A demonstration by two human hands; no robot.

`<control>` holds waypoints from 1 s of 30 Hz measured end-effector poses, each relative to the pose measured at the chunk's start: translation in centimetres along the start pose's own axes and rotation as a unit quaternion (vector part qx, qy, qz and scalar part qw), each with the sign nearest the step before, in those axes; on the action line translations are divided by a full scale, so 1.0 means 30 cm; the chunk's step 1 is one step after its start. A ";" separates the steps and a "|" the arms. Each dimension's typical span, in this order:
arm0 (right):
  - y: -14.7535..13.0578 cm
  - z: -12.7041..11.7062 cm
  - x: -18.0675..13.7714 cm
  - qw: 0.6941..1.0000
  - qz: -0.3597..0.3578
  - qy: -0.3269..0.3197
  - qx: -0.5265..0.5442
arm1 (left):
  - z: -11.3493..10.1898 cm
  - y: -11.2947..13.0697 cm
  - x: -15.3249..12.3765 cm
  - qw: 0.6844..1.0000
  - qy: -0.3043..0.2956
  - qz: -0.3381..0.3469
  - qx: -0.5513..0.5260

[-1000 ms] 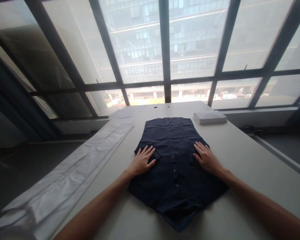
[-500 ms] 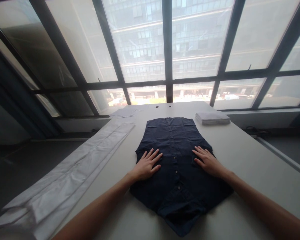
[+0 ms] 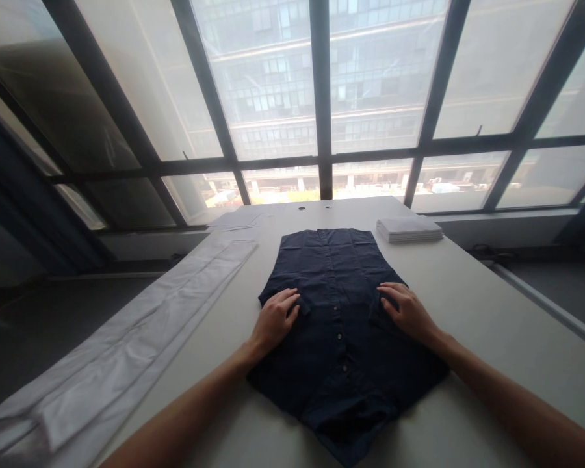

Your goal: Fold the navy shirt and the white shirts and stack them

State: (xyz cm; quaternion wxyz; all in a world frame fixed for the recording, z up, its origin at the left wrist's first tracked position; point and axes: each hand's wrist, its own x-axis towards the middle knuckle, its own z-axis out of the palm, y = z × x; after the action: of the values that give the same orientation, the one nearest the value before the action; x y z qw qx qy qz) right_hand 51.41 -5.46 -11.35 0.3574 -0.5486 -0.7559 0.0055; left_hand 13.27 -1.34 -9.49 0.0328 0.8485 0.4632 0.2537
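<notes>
A dark navy button-front vest point(image 3: 331, 270) lies flat on the white table, its small buttons running down the middle and its pointed hem towards me. On its left side rests my left hand point(image 3: 275, 318), fingers bent and drawn together, thumb apart, beside a small flap of dark cloth. My right hand point(image 3: 405, 312) is on the vest's right side, its fingers curved with fingertips on the cloth and a gap between thumb and forefinger. Neither hand lifts the vest. Part of each side edge is hidden under the hands.
Long white folded cloth point(image 3: 141, 331) stretches along the left of the white table point(image 3: 497, 338). A stack of folded white cloth point(image 3: 409, 229) sits at the back right. Flat white sheets point(image 3: 234, 220) lie at the back left. Large framed windows point(image 3: 370, 97) stand beyond the table.
Both hands were spread flat on the vest. Now their fingers are bent, and the left hand has shifted outward towards the vest's left edge. The view has shifted slightly.
</notes>
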 end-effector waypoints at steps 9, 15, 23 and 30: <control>0.011 0.030 -0.026 0.980 0.020 -0.149 -0.127 | 0.023 -0.025 -0.011 0.985 -0.127 -0.034 0.115; 0.007 0.033 -0.025 0.971 0.031 -0.183 -0.150 | 0.010 -0.026 -0.005 0.983 -0.139 -0.032 0.117; 0.070 0.004 -0.006 0.988 0.077 -0.064 -0.119 | -0.034 -0.118 0.015 0.985 -0.075 -0.072 0.136; 0.124 0.034 -0.019 0.976 0.108 -0.129 -0.137 | 0.000 -0.168 0.004 0.979 -0.132 -0.076 0.136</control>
State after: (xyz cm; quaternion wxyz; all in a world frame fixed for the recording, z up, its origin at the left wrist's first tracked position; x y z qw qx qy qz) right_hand 54.00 -4.07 -13.88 0.1755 -0.6652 -0.7257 0.0114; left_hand 9.44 1.61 -10.91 -0.0031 0.8335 0.5479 0.0710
